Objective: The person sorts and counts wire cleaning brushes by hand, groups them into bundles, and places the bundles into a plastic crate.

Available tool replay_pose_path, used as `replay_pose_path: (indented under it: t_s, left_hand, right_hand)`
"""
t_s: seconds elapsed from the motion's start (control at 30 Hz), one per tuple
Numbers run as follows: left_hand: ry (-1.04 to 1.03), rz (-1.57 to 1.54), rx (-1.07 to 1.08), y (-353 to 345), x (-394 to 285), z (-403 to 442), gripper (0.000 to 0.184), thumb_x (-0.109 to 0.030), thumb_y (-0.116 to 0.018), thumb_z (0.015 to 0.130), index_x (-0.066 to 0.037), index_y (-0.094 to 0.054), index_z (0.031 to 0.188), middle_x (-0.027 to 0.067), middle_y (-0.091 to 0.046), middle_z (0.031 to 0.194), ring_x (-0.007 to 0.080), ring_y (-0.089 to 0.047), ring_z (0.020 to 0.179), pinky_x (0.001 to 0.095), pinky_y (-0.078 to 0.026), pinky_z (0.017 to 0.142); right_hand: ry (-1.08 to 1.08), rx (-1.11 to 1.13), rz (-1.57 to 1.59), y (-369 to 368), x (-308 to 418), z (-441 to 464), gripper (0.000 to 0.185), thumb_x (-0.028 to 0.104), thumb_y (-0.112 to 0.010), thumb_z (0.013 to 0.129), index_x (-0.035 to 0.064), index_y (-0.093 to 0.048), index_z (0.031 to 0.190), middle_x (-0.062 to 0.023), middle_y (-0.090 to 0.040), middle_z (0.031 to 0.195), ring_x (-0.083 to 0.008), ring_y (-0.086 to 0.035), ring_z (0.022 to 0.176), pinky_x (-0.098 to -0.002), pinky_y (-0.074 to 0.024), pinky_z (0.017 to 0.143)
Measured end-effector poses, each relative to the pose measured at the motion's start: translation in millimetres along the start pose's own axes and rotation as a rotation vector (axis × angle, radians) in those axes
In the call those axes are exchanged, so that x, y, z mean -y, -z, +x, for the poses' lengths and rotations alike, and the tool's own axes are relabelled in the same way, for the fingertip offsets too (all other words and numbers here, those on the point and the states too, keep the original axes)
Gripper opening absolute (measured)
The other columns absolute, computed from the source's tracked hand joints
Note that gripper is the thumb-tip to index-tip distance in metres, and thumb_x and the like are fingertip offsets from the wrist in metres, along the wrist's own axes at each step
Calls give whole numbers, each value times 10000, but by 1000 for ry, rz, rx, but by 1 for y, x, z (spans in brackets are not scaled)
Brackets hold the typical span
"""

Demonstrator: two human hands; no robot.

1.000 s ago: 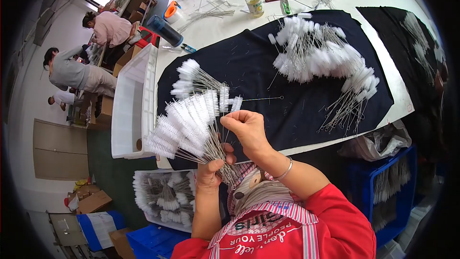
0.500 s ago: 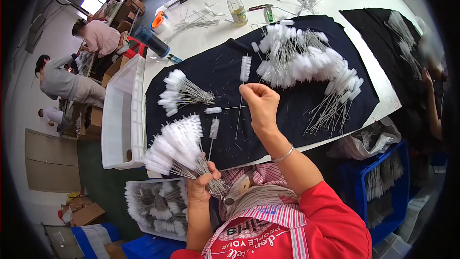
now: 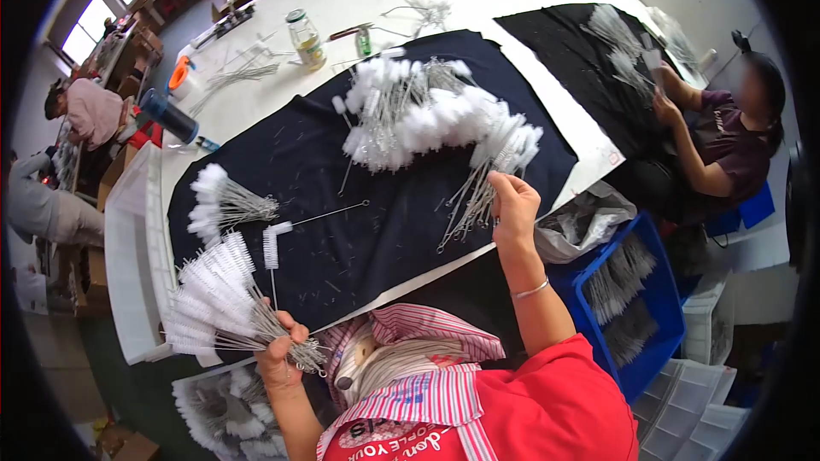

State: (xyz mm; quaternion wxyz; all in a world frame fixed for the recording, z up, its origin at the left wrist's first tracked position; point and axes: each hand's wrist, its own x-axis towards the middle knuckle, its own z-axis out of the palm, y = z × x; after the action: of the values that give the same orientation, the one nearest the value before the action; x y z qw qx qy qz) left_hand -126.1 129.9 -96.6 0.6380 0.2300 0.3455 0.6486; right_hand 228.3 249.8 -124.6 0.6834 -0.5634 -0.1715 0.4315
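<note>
A fanned bundle of white bottle brushes is in my left hand, which is closed around the wire stems near their looped ends. My right hand is closed in a pinch on a bottle brush, at the right end of a large brush pile. The held brush overlaps the pile's brushes, so its outline is partly lost. On the dark cloth, a smaller brush bunch lies to the left. Two loose brushes lie near it, one with its bristles close to the left-hand bundle.
A white tub stands at the table's left edge. A glass jar, a blue bottle and tape sit farther back. At right, a co-worker handles brushes beside a blue crate.
My right hand has moved with its brush from the middle of the cloth to the pile's right end. The view has turned right, showing more of the co-worker. My left hand keeps its bundle.
</note>
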Motion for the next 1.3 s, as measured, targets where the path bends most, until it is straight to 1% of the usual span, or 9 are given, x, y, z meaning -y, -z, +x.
replay_pose_path:
  t_s: [0.13,0.23,0.47,0.67,0.93,1.0,1.07,1.13,1.3]
  left_hand:
    - [15,-3,48,-7,2,6,702,-32,-738,612,-91,-441,1245,78,-577,890,162,-559,668,303,-448,614]
    - [14,30,52,-19,0,4,708,-59,-751,609,-96,-446,1247,68,-577,870,146,-553,660,285,-436,610]
    - [39,-145,209,-16,5,3,700,-47,-680,661,-112,-393,1297,60,-572,887,141,-503,662,301,-375,638]
    - [34,-195,277,-19,-6,-2,669,-60,-681,700,-112,-399,1304,55,-588,922,134,-532,671,307,-376,653]
    - [99,-385,155,-17,-7,-18,580,-96,-697,683,-59,-466,1213,78,-589,858,149,-538,656,279,-425,632]
    - [276,-227,132,-1,-8,-20,467,-117,-697,651,-21,-538,1080,79,-590,774,168,-563,634,282,-467,605]
    - [203,151,-120,-30,-18,-19,433,-179,-689,618,8,-555,985,77,-574,684,189,-575,612,285,-482,561]
    - [234,105,-89,-25,-15,-16,394,-162,-700,625,-7,-549,953,80,-580,723,188,-586,636,286,-499,600]
    - [238,-1,-124,-14,-10,-14,336,-112,-712,651,-11,-548,926,79,-581,770,151,-589,623,281,-516,624]
  right_hand:
    - [41,-117,-124,17,1,34,135,102,-680,748,-23,-637,772,49,-472,510,-23,-332,379,-198,-215,351]
    - [125,-107,-201,18,0,50,171,100,-693,721,-63,-652,756,-27,-611,698,-72,-523,618,-213,-412,574]
    - [530,-60,-30,-28,11,17,149,106,-586,849,-17,-651,903,8,-594,763,-48,-480,646,-190,-386,571]
    - [-237,936,-216,-97,-11,-119,220,221,-581,861,18,-653,908,72,-465,615,-7,-359,506,-173,-254,435]
    - [-673,1220,68,-146,-11,-176,187,155,-535,896,2,-640,918,49,-506,607,-10,-380,525,-165,-276,462]
    - [-116,1319,-270,-152,-35,-169,234,184,-517,892,-18,-610,821,-85,-590,636,-105,-502,517,-269,-408,484]
    - [-81,1277,-501,-153,-28,-173,215,154,-497,882,-26,-585,805,-133,-568,595,-157,-523,485,-309,-409,477]
    - [217,1269,-599,-152,-55,-163,208,152,-502,871,-29,-583,808,-168,-546,581,-175,-564,518,-337,-415,492]
    - [220,1267,-627,-156,-49,-168,213,148,-510,865,-32,-592,786,-187,-529,585,-144,-504,499,-328,-416,500]
